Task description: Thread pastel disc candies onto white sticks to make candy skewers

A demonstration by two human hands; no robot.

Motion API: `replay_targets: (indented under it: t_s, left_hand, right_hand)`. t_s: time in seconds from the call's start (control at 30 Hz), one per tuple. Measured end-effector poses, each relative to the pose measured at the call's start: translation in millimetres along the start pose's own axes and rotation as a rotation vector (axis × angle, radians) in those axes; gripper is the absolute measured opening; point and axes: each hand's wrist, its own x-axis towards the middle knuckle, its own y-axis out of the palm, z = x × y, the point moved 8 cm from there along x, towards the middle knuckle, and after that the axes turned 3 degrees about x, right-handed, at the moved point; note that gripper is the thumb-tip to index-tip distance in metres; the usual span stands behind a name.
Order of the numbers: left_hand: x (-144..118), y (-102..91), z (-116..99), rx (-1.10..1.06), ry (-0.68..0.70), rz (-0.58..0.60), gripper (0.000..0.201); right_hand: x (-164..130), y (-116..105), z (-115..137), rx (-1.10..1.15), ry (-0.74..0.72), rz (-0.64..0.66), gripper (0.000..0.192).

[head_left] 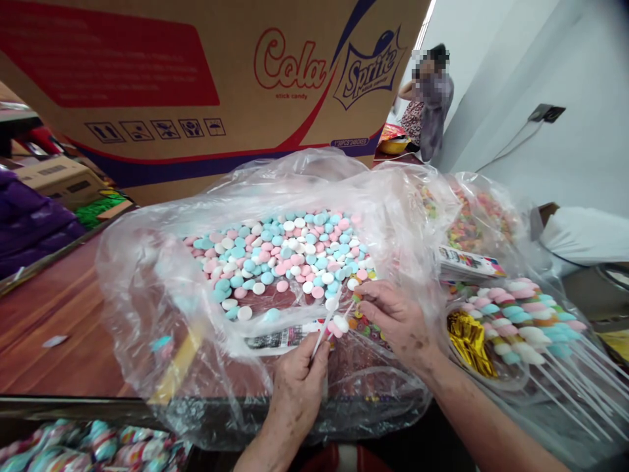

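Pinching a thin white stick (pixel 322 334) that carries a white candy disc and a pink one at its tip, the left hand (pixel 298 387) closes near the table's front edge, while the right hand (pixel 399 319) pinches a small candy at that tip with thumb and forefinger. Both work over an open clear plastic bag (pixel 147 275) of pink, blue and white candy discs (pixel 289 255) on the wooden table (pixel 59 328). Behind stands a cardboard carton (pixel 196 78) printed "Cola" and "Sprite" (small print reads "stick candy"), and finished candy skewers (pixel 525 324) lie toward the table's right edge.
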Motion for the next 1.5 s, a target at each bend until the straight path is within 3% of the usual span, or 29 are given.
replay_targets:
  t_s: [0.3, 0.4, 0.47, 0.57, 0.77, 0.93, 1.1, 1.27, 1.37, 1.5]
  left_hand:
    - [2.1, -0.2, -0.4, -0.002, 0.045, 0.055, 0.025]
    - [2.4, -2.3, 4.1, -0.049, 0.006, 0.016, 0.025]
    - [1.7, -5.4, 10.1, -0.108, -0.058, -0.038, 0.026]
    - [0.0, -9.5, 17.4, -0.194, -0.134, -0.107, 0.032]
    - [-0.5, -12.8, 21.0, -0.242, -0.176, -0.154, 0.037]
    - [-0.9, -11.2, 20.8, -0.276, -0.173, -0.172, 0.035]
    - [-1.3, -11.6, 19.8, -0.264, -0.179, -0.171, 0.036]
    - [-1.3, -12.5, 20.3, -0.252, -0.175, -0.143, 0.035]
    - [-0.9, -11.9, 21.5, -0.259, -0.169, -0.135, 0.033]
    - [-0.1, -7.5, 20.8, -0.278, -0.157, -0.095, 0.028]
  right_hand:
    - [-20.5, 33.8, 4.0, -0.07, -0.046, 0.19, 0.022]
    - [-11.8, 26.3, 7.4, -0.098, -0.005, 0.182, 0.024]
    - [2.8, 6.9, 7.6, -0.147, 0.051, 0.063, 0.028]
    - [27.5, -12.7, 12.6, -0.397, 0.019, -0.032, 0.025]
    - [41.2, 27.5, -16.5, -1.08, -0.002, 0.359, 0.022]
    - [34.2, 44.4, -26.5, -1.344, -0.055, 0.421, 0.029]
    - [31.2, 50.2, -11.6, -1.305, -0.171, 0.41, 0.025]
    - [12.9, 76.7, -0.5, -1.153, -0.352, 0.556, 0.024]
    - [5.0, 80.1, -6.6, -1.144, -0.341, 0.59, 0.021]
    - [5.6, 63.0, -9.9, -1.017, -0.261, 0.48, 0.011]
